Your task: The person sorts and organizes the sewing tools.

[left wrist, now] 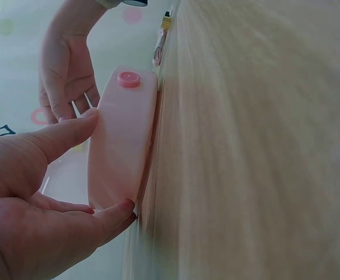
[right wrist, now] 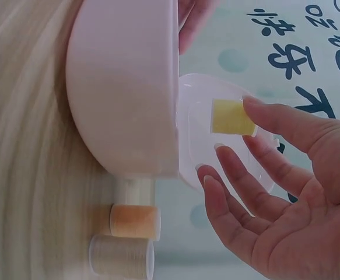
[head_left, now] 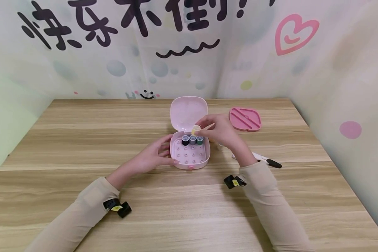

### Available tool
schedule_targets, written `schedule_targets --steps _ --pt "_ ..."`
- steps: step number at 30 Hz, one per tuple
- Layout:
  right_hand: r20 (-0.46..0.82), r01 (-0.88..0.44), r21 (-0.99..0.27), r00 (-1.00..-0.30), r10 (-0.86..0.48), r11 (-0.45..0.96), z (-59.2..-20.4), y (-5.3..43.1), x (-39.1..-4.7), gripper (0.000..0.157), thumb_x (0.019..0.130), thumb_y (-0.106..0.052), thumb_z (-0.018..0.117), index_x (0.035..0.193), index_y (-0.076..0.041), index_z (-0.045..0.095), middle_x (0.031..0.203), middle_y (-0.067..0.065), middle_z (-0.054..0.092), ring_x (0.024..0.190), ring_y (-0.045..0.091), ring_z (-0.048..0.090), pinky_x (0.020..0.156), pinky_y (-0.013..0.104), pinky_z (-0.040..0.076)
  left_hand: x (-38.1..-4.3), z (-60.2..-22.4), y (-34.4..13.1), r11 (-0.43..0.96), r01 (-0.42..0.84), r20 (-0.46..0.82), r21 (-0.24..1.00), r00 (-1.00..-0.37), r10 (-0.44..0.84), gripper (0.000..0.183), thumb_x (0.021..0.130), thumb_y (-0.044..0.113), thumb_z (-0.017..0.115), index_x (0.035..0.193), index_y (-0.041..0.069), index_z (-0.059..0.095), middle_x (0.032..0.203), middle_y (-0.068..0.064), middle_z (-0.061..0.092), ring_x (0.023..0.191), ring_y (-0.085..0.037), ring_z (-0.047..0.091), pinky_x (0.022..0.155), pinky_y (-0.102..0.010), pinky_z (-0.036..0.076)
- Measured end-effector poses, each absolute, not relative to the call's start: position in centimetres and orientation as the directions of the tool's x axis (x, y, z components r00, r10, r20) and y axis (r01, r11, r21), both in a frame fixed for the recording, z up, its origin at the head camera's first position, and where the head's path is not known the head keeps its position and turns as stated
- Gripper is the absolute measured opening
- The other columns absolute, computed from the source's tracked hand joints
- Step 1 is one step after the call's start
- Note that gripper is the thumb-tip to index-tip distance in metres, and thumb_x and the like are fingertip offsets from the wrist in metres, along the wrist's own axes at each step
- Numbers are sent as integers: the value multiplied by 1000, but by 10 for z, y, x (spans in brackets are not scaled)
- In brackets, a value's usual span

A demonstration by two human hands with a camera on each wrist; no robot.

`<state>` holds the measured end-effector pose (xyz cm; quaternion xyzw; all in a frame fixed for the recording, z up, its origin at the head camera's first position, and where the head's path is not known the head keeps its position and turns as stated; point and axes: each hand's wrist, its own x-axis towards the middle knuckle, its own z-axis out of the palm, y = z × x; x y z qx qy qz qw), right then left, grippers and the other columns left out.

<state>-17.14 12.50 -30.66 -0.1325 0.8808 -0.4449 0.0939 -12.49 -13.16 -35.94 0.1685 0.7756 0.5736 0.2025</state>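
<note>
Plainly, our right hand (head_left: 218, 130) pinches a yellow spool (head_left: 195, 131) by thumb and fingertip over the back of the open pink box (head_left: 182, 165), at the centre of the head view. Our left hand (head_left: 154, 156) grips the box's left side. Inside it we see a black spool (head_left: 185, 140), a blue-grey spool (head_left: 193, 140) and a green spool (head_left: 200, 140); an orange spool (right wrist: 135, 221) shows lower left in the right wrist view.

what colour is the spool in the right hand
Yellow; the spool shows best in the right wrist view.
</note>
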Motion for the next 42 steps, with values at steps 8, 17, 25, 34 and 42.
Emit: schedule_targets --steps 8,17,25,34,42 --pt "-70 -146 -788 -944 -322 598 -309 117 -172 28 93 -15 82 117 -3 76 118 17 73 108 36 71 94 46 64 -126 -361 -133 293 29 -126 956 -859 496 92 93 -1 76 165 -7 19 168 -31 27 153 -48 35 122 -51 39" --pt "-31 -172 -815 -940 -339 553 -315 102 -172 26 90 -11 83 112 1 76 107 17 74 103 33 73 84 37 65 -126 -362 -134 286 31 -121 958 -857 501 92 93 0 76 165 -7 19 168 -31 27 153 -48 35 123 -51 39" --pt "-9 -206 -792 -937 -348 575 -319 94 -173 24 89 -13 84 108 -1 77 96 12 75 95 26 69 71 24 55 -126 -362 -134 269 25 -118 963 -856 503 92 93 -1 76 165 -7 19 168 -31 28 153 -48 35 122 -50 40" --pt "-3 -212 -797 -935 -356 565 -321 84 -173 25 87 -12 85 107 0 77 87 9 73 84 19 65 66 22 50 -125 -361 -133 274 28 -118 961 -856 503 92 93 -2 76 164 -8 19 168 -32 27 152 -48 35 122 -51 40" --pt "-56 -164 -792 -939 -338 588 -325 76 -173 23 87 -12 86 106 -2 77 80 9 74 68 14 64 59 21 53 -125 -360 -134 283 42 -111 958 -856 505 92 93 -2 76 164 -7 19 168 -30 26 152 -48 35 122 -51 40"
